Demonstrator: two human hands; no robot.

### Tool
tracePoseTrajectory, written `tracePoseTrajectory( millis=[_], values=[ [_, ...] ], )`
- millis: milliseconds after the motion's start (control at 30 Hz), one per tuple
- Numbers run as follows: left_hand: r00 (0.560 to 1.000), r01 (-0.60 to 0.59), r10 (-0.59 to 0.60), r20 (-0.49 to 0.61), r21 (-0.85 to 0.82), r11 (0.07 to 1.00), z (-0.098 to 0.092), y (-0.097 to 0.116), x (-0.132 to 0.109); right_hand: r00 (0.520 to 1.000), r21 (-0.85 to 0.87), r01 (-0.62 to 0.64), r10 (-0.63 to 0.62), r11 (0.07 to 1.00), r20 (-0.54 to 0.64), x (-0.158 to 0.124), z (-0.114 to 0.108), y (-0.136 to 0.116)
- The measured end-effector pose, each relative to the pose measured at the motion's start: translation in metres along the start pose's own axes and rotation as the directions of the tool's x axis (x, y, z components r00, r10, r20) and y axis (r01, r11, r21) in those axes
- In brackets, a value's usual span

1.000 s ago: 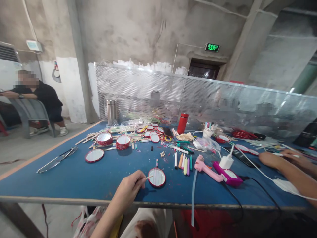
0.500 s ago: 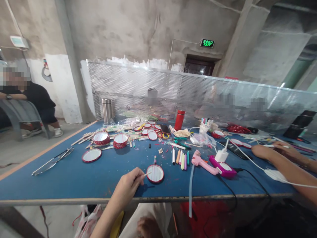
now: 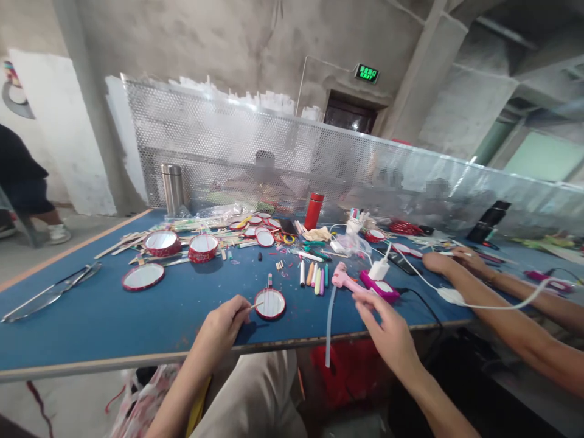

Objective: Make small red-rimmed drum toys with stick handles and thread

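Near the table's front edge, my left hand point(image 3: 224, 323) pinches a thin pale stick point(image 3: 257, 305). Its tip reaches the small round red-rimmed disc point(image 3: 270, 304), which lies flat with a pale, shiny face. A short striped tab point(image 3: 270, 280) shows at the disc's far side. My right hand point(image 3: 385, 325) has its fingers extended, close by the handle of a pink hot glue gun point(image 3: 347, 281). I cannot tell whether they touch it. A long translucent glue stick point(image 3: 329, 331) sticks out of the gun and hangs over the table edge.
Several markers point(image 3: 314, 277) lie beyond the gun, with a purple power strip point(image 3: 379, 287) and cables to its right. Red-rimmed discs point(image 3: 143, 277), wooden sticks point(image 3: 123, 243) and tongs point(image 3: 50, 298) occupy the left. A red bottle point(image 3: 314, 211) stands behind. A co-worker's arms point(image 3: 483, 286) extend in from the right.
My right hand has come up from below the table edge to the glue gun's handle. My left hand still pinches the stick at the disc. The view has swung right.
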State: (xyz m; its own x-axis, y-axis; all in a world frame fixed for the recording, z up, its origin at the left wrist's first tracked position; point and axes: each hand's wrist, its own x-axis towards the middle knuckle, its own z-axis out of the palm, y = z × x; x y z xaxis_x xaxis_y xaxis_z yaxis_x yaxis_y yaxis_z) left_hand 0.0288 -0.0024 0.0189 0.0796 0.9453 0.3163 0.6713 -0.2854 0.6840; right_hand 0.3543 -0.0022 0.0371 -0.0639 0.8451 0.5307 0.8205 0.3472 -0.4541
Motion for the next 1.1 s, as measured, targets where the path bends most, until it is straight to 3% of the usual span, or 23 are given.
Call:
tracePoseTrajectory(
  millis=[67, 200, 333, 533, 733, 933, 1100],
  values=[
    [1.0, -0.008, 0.008, -0.004, 0.005, 1.0, 0.0, 0.0, 0.0, 0.995, -0.362, 0.018, 0.018, 0.932, 0.096, 0.028, 0.005, 0.017],
    [1.0, -0.022, 0.022, -0.018, -0.004, 1.0, 0.002, -0.002, 0.001, 0.976, -0.516, 0.02, 0.095, 0.856, 0.194, 0.073, 0.013, 0.04],
    [0.999, -0.021, 0.02, -0.037, -0.018, 1.0, 0.005, -0.006, 0.002, 0.943, -0.57, 0.038, 0.159, 0.821, 0.292, 0.086, 0.025, 0.043],
    [0.999, -0.02, 0.019, -0.03, -0.016, 1.0, 0.007, -0.008, 0.002, 0.915, -0.536, 0.085, 0.147, 0.84, 0.375, 0.096, 0.03, 0.046],
    [0.999, -0.022, 0.021, -0.032, -0.029, 0.999, 0.007, -0.006, 0.001, 0.941, -0.472, 0.013, 0.149, 0.881, 0.304, 0.089, 0.029, 0.049],
    [0.999, -0.001, 0.0, -0.034, -0.03, 1.0, 0.005, 0.0, 0.001, 0.964, -0.295, -0.148, 0.205, 0.944, 0.169, 0.087, 0.031, 0.057],
    [0.999, 0.028, -0.028, -0.029, -0.008, 1.0, 0.001, 0.007, 0.001, 0.944, -0.006, -0.32, 0.319, 0.947, 0.078, 0.09, 0.02, 0.049]
  ],
)
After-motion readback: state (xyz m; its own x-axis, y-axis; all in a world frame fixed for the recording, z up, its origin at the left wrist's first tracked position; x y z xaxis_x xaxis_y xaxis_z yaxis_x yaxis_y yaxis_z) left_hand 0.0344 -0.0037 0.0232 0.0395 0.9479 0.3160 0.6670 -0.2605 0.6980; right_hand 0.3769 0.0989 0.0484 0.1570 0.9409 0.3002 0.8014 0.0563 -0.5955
